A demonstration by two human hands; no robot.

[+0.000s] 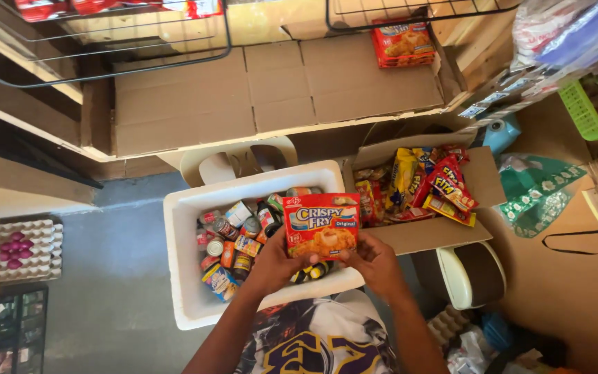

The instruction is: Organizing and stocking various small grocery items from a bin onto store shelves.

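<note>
Both hands grip the red breading-mix packet (321, 225), long axis horizontal: left hand (276, 263) fingers clamp its left edge, right hand (375, 262) its right, above the white foam box (181, 291).

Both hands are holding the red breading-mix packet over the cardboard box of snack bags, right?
Not quite. In the head view both hands, left and right, do hold the red breading-mix packet, but it is over the white foam box of cans and bottles. The cardboard box of snack bags sits beside it, to the right.
</note>
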